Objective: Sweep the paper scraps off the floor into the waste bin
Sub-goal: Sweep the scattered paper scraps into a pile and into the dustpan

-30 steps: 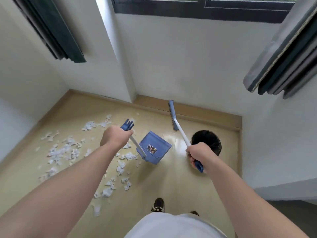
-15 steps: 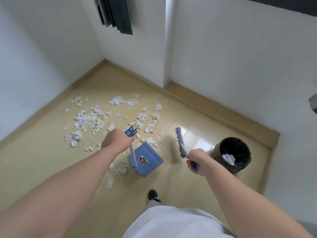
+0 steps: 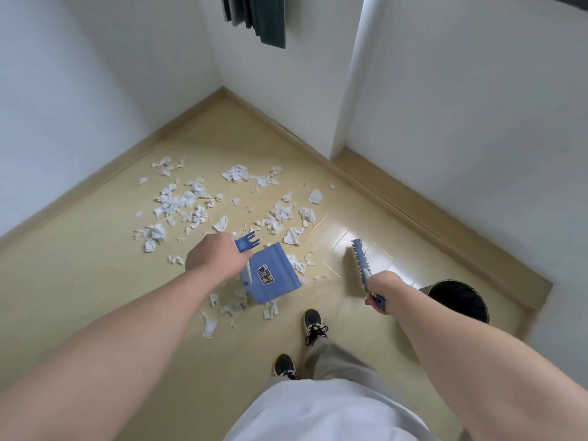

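White paper scraps (image 3: 187,205) lie scattered over the yellow floor toward the corner, with a few more by the dustpan. My left hand (image 3: 214,257) grips the handle of a blue dustpan (image 3: 272,275), which hangs over the floor in the middle. My right hand (image 3: 381,289) grips the handle of a blue broom (image 3: 359,257), its bristle head pointing away from me, right of the dustpan. The dark round waste bin (image 3: 458,300) stands at the right by the wall, partly hidden behind my right forearm.
White walls meet in a corner behind the scraps, with a wooden skirting board (image 3: 429,214) along them. A wall pillar (image 3: 350,90) juts out at the right. A dark curtain (image 3: 257,17) hangs at the top. My two shoes (image 3: 313,323) stand just below the dustpan.
My view has swung left and down toward the scraps. The dustpan and broom have moved with my hands away from the bin, which has slid to the right edge of view.
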`<act>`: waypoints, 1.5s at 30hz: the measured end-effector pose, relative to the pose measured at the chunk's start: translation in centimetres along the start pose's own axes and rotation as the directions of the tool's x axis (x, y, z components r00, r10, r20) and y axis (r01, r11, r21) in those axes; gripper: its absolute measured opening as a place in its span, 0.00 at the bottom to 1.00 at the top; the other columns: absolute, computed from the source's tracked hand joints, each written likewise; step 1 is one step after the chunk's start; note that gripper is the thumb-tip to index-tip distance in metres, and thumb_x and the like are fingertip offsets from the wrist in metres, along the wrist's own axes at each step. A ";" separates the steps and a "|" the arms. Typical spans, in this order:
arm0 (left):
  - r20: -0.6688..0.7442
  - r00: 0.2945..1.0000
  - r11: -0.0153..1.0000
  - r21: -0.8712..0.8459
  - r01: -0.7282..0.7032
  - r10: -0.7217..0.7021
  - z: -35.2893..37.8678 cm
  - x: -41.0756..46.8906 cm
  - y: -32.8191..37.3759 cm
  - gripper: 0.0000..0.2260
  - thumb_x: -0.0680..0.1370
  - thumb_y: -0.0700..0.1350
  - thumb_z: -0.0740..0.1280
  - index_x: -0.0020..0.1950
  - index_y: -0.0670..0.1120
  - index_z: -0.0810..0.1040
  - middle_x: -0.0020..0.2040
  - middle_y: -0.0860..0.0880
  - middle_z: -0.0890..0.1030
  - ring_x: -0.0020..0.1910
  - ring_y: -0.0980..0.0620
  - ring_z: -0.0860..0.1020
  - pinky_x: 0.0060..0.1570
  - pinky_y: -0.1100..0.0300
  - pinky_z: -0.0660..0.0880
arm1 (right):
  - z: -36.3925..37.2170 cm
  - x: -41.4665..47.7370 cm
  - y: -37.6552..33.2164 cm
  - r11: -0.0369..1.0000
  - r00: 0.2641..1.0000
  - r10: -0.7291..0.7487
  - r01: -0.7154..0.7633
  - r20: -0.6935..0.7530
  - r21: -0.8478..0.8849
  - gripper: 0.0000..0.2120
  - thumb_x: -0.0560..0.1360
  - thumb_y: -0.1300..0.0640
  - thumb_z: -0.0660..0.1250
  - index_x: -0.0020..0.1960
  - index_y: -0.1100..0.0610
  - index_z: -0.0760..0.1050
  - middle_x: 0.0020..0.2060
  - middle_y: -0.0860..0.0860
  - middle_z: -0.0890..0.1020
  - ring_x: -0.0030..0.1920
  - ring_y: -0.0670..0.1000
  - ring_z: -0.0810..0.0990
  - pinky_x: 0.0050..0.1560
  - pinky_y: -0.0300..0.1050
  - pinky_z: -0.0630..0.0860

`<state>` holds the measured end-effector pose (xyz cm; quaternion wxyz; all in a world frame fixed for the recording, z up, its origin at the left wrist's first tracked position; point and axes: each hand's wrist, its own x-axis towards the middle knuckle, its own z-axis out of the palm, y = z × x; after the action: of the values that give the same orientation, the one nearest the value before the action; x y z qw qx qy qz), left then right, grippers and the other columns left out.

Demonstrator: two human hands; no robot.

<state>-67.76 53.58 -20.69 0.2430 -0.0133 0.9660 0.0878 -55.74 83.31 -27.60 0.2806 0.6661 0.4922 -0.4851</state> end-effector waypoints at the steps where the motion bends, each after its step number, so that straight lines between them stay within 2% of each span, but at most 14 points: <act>1: -0.012 1.000 1.000 0.017 0.015 -0.014 0.0 0.5 0.0 0.15 0.75 0.60 0.68 0.40 0.49 0.78 0.38 0.50 0.80 0.36 0.47 0.80 0.35 0.59 0.74 | 0.3 0.4 -0.8 1.000 1.000 0.009 -0.009 0.006 -0.015 0.05 0.79 0.60 0.58 0.46 0.61 0.69 0.36 0.58 0.76 0.16 0.50 0.69 0.17 0.33 0.68; 3: -0.027 0.999 0.998 0.058 0.036 -0.034 -0.3 0.9 -0.2 0.16 0.76 0.60 0.67 0.39 0.48 0.77 0.37 0.49 0.79 0.36 0.47 0.80 0.34 0.60 0.73 | 0.9 1.2 -2.0 1.000 0.999 0.027 -0.027 0.043 -0.003 0.09 0.79 0.58 0.59 0.40 0.60 0.67 0.32 0.56 0.72 0.16 0.50 0.66 0.17 0.32 0.67; 7: -0.054 0.994 0.990 0.098 0.099 -0.094 -0.8 1.7 -0.7 0.17 0.77 0.61 0.66 0.36 0.50 0.73 0.35 0.51 0.77 0.35 0.47 0.78 0.32 0.60 0.69 | 3.1 0.6 -4.4 0.998 0.994 0.053 -0.050 0.093 -0.029 0.10 0.79 0.60 0.57 0.38 0.58 0.64 0.30 0.52 0.65 0.26 0.49 0.62 0.18 0.31 0.67; 14: -0.123 0.965 0.971 0.034 0.236 -0.231 -2.1 2.8 -2.3 0.19 0.77 0.62 0.65 0.34 0.50 0.71 0.35 0.51 0.77 0.36 0.45 0.78 0.33 0.60 0.71 | 8.9 0.0 -5.5 0.982 0.978 0.125 -0.098 0.166 -0.161 0.13 0.80 0.61 0.57 0.37 0.60 0.66 0.22 0.52 0.65 0.24 0.50 0.59 0.17 0.30 0.61; 17: -0.149 0.947 0.956 0.025 0.292 -0.286 -2.4 2.2 -4.5 0.22 0.77 0.63 0.65 0.33 0.49 0.69 0.35 0.50 0.77 0.37 0.44 0.79 0.34 0.59 0.71 | 10.8 -0.3 -5.5 0.960 0.970 0.157 -0.105 0.184 -0.261 0.15 0.81 0.60 0.55 0.35 0.59 0.63 0.27 0.53 0.62 0.25 0.50 0.58 0.18 0.31 0.60; 19: -0.162 0.937 0.949 0.021 0.316 -0.308 -2.5 1.6 -5.9 0.23 0.77 0.64 0.64 0.32 0.49 0.69 0.33 0.50 0.76 0.35 0.44 0.77 0.32 0.60 0.69 | 11.8 -0.9 -5.8 0.982 0.964 0.145 -0.114 0.221 -0.147 0.15 0.82 0.61 0.55 0.36 0.56 0.62 0.31 0.52 0.66 0.28 0.49 0.64 0.19 0.36 0.67; 21: -0.176 0.928 0.942 0.018 0.336 -0.328 -2.5 1.1 -7.5 0.23 0.78 0.63 0.64 0.32 0.48 0.69 0.33 0.50 0.76 0.34 0.44 0.77 0.30 0.61 0.67 | 12.7 -2.3 -5.5 0.981 0.947 0.123 -0.070 0.297 -0.181 0.15 0.81 0.63 0.55 0.36 0.55 0.62 0.33 0.52 0.69 0.29 0.49 0.69 0.16 0.34 0.69; 22: -0.177 0.923 0.937 0.013 0.348 -0.341 -2.6 0.9 -8.5 0.23 0.78 0.63 0.65 0.32 0.47 0.70 0.33 0.49 0.76 0.33 0.45 0.77 0.30 0.61 0.67 | 13.5 -2.4 -5.0 0.975 0.951 0.079 -0.012 0.298 -0.222 0.15 0.81 0.63 0.55 0.36 0.55 0.63 0.32 0.52 0.69 0.26 0.50 0.70 0.15 0.34 0.67; 25: -0.178 0.915 0.929 0.009 0.370 -0.363 -2.9 0.7 -11.6 0.23 0.78 0.63 0.64 0.33 0.47 0.72 0.33 0.49 0.77 0.33 0.45 0.78 0.32 0.60 0.70 | 15.5 -2.2 -3.7 0.946 0.963 0.185 -0.121 0.195 -0.300 0.17 0.81 0.61 0.55 0.33 0.59 0.64 0.22 0.54 0.64 0.16 0.52 0.59 0.15 0.31 0.63; 28: -0.167 0.908 0.921 -0.007 0.388 -0.384 -3.5 1.0 -15.8 0.22 0.78 0.63 0.64 0.35 0.46 0.75 0.33 0.49 0.78 0.33 0.47 0.77 0.33 0.60 0.70 | 17.5 -3.7 -2.3 0.962 0.957 0.211 -0.168 0.198 -0.214 0.16 0.81 0.61 0.55 0.34 0.61 0.64 0.22 0.53 0.60 0.24 0.51 0.55 0.15 0.31 0.62; 31: -0.159 0.910 0.923 -0.025 0.384 -0.383 -3.3 1.6 -20.9 0.21 0.77 0.62 0.65 0.35 0.46 0.75 0.33 0.48 0.78 0.33 0.47 0.77 0.32 0.60 0.70 | 20.1 -5.0 -0.2 0.962 0.966 0.214 -0.182 0.146 -0.206 0.17 0.80 0.61 0.56 0.32 0.59 0.62 0.19 0.51 0.60 0.24 0.50 0.55 0.15 0.29 0.60; 37: -0.105 0.951 0.956 -0.044 0.289 -0.292 -1.9 2.3 -31.1 0.22 0.76 0.63 0.65 0.35 0.46 0.75 0.34 0.47 0.79 0.34 0.45 0.78 0.32 0.60 0.68 | 28.0 -6.9 5.6 0.967 0.981 0.152 -0.122 0.121 -0.222 0.16 0.79 0.63 0.58 0.33 0.58 0.63 0.26 0.52 0.62 0.24 0.49 0.59 0.17 0.29 0.59; 42: -0.058 0.972 0.973 -0.037 0.227 -0.229 -1.6 -0.2 -38.7 0.22 0.76 0.62 0.65 0.36 0.45 0.75 0.35 0.47 0.79 0.34 0.46 0.78 0.32 0.60 0.68 | 33.0 -10.0 10.4 0.991 0.994 0.047 -0.034 0.104 -0.128 0.02 0.78 0.61 0.59 0.47 0.59 0.69 0.28 0.52 0.66 0.24 0.49 0.63 0.21 0.31 0.65; 45: -0.069 0.973 0.974 -0.072 0.216 -0.221 -2.4 -1.1 -41.4 0.21 0.77 0.61 0.65 0.36 0.45 0.76 0.35 0.47 0.79 0.34 0.47 0.77 0.32 0.60 0.69 | 33.9 -11.9 12.6 0.997 0.994 -0.072 0.070 0.085 0.030 0.05 0.78 0.60 0.59 0.53 0.57 0.70 0.29 0.52 0.67 0.24 0.48 0.63 0.23 0.33 0.64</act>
<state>-65.11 12.43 -24.82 0.2132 -0.1305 0.9640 0.0910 -57.11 45.36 -30.52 0.2752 0.6304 0.4965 -0.5296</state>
